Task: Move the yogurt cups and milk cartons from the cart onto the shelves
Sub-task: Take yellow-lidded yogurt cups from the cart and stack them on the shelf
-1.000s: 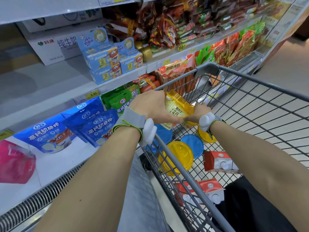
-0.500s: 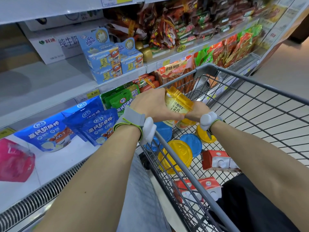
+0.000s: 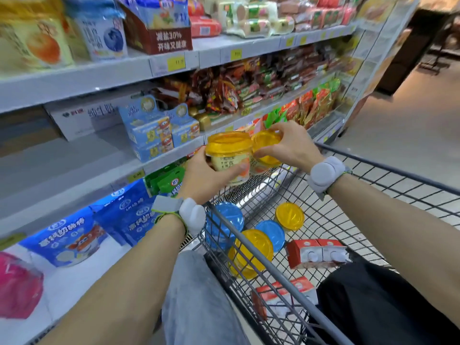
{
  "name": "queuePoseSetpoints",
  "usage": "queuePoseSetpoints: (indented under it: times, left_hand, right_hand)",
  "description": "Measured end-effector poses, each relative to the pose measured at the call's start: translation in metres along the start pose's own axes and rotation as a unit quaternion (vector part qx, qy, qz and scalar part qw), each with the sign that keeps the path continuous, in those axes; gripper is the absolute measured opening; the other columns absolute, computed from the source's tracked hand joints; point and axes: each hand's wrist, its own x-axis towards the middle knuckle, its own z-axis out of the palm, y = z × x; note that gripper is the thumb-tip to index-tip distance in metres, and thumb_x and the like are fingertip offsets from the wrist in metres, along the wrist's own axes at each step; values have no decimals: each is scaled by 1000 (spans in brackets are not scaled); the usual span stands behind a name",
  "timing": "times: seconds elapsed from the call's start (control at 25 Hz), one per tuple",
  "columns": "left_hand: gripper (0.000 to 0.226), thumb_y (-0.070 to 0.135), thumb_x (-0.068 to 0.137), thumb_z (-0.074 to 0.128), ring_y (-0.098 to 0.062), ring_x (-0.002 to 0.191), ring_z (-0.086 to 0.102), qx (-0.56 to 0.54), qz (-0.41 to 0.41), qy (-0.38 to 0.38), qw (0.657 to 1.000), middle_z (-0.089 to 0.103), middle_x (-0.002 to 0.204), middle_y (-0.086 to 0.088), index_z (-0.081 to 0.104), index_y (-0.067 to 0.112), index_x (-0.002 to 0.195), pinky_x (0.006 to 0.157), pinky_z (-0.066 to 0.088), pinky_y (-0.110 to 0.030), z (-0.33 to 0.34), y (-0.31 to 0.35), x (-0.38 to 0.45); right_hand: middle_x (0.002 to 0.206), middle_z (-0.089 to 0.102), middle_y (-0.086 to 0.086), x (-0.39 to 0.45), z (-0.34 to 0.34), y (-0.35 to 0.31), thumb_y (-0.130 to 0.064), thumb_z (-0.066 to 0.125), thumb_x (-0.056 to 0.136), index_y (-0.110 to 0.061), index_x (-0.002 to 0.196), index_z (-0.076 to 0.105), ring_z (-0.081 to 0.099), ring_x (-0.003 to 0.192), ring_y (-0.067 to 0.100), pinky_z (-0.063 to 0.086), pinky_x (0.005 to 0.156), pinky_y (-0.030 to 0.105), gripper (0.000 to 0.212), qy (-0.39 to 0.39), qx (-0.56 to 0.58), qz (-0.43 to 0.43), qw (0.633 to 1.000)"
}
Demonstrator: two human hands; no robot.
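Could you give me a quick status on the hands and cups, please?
Left hand grips yellow cup. Right hand grips second yellow cup. Both above cart, path clear.

My arms are bare to past the elbow, no sleeves in view. Just behind my left hand point(image 3: 206, 178), a grey fabric wristband point(image 3: 165, 204) wraps the wrist, edged by a thin green cord; a rounded, two-lobed white pod point(image 3: 193, 215) sits on it at the inner side. Just behind my right hand point(image 3: 290, 145), a matching band carries a smooth pale-grey disc-shaped pod point(image 3: 323, 171), with a green cord showing at its forearm-side edge. Below the forearms: light grey trousers point(image 3: 196, 295) under the left, a black garment point(image 3: 373, 302) under the right.
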Motion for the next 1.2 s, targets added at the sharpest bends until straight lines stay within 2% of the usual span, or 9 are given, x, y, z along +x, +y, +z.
queuePoseSetpoints:
  times: [0.12, 0.36, 0.44, 0.56, 0.72, 0.84, 0.92, 1.04, 1.2]
  left_hand:
    - [44, 38, 77, 88, 7, 83, 69, -63, -1, 41, 997, 73, 100, 18, 64, 30, 113, 63, 52, -8, -39, 9, -14]
    - [56, 34, 70, 93, 1, 97, 70, -50, 14, 120, 991, 75, 110, 10, 66, 22, 119, 75, 52, -12, -137, 2, -44]
    - [61, 34, 68, 95, -2, 101, 71, -38, -2, 155, 987, 75, 112, 8, 66, 21, 120, 80, 54, -18, -176, -9, -61]
    - [64, 41, 62, 96, -2, 99, 71, -1, -39, 210, 977, 75, 110, 10, 65, 26, 116, 84, 57, -25, -223, -31, -88]
    - [75, 59, 48, 93, -10, 101, 71, 40, -101, 288, 951, 73, 110, 10, 60, 31, 108, 91, 59, -38, -279, -63, -133]
    - [68, 35, 59, 98, -14, 103, 66, 27, -142, 344, 928, 69, 113, 5, 56, 22, 112, 83, 53, -23, -314, -83, -167]
    - [69, 18, 65, 97, -17, 105, 63, 17, -161, 360, 919, 66, 118, 0, 53, 19, 118, 83, 48, -24, -333, -96, -181]
    - [78, 21, 61, 99, -20, 110, 64, 20, -177, 360, 916, 66, 119, 1, 51, 22, 123, 90, 51, -33, -354, -117, -191]
    - [77, 27, 62, 98, -20, 108, 63, 24, -185, 372, 909, 65, 116, 5, 52, 25, 123, 89, 53, -32, -369, -141, -190]
  right_hand:
    - [129, 56, 4, -6, -18, -39, -58, 84, 65, -19, 135, 60, 53, 115, 23, 48, 93, 40, 83, 26, 43, -40, 998]
    - [118, 59, -1, -2, -11, -131, -61, 82, 59, -30, 126, 65, 56, 106, 19, 46, 90, 35, 76, 34, 121, -112, 986]
    - [115, 63, -2, -3, 7, -173, -66, 79, 54, -32, 122, 67, 58, 104, 18, 47, 89, 35, 77, 11, 139, -152, 978]
    - [110, 62, -2, -11, 38, -221, -57, 85, 58, -28, 121, 67, 57, 100, 16, 43, 85, 30, 73, -39, 168, -185, 967]
    - [112, 63, 1, -24, 97, -275, -50, 90, 61, -26, 125, 65, 60, 105, 22, 50, 92, 38, 72, -101, 178, -215, 955]
    - [111, 62, 3, -37, 145, -312, -50, 89, 62, -24, 126, 63, 60, 104, 22, 47, 92, 32, 74, -124, 170, -244, 947]
    - [112, 59, 3, -45, 171, -330, -47, 87, 67, -23, 129, 62, 59, 105, 23, 46, 91, 32, 71, -139, 161, -253, 944]
    - [119, 59, 6, -50, 203, -346, -51, 86, 68, -24, 133, 59, 58, 107, 24, 47, 88, 32, 75, -143, 143, -258, 945]
    - [123, 58, 3, -49, 238, -361, -50, 84, 70, -25, 134, 56, 53, 102, 17, 46, 82, 31, 74, -127, 147, -229, 954]
